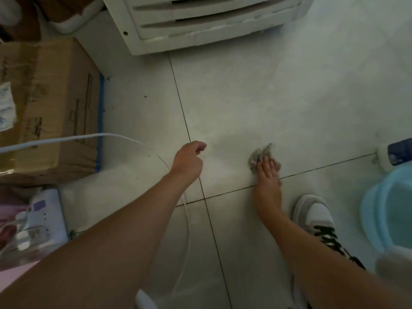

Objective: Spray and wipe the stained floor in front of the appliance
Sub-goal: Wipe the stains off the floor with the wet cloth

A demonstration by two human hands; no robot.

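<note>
A white appliance with louvred slats stands at the top of the pale tiled floor. My right hand presses flat on a crumpled grey cloth on the tile, just above a grout line. To its left, my left hand hovers over the floor with its fingers loosely curled and nothing visible in them. A white bottle with a blue label lies at the right edge, partly cut off by the frame.
A cardboard box sits at the left. A white cable arcs from it past my left wrist. A white power strip lies at lower left. A light-blue basin stands at right, and my shoe is beside my right forearm.
</note>
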